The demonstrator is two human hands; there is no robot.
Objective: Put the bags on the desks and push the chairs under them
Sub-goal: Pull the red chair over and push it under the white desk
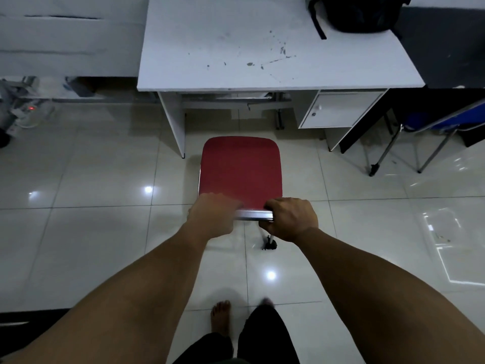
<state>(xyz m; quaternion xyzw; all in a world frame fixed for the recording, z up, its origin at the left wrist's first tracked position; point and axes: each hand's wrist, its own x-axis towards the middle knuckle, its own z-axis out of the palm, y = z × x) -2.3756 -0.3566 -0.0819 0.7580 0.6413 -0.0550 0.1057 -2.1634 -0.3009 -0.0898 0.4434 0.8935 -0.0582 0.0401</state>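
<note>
A chair with a red seat stands on the tiled floor just in front of a white desk. The seat's front edge lies near the desk's knee gap. My left hand and my right hand both grip the chair's metal back rail, one at each end. A black backpack lies on the desk's far right corner, with a strap trailing over the top.
The desk has a small cabinet under its right side. A blue folding chair stands under a dark desk at the right. Cables and a power strip lie on the floor at the left. My bare foot is below.
</note>
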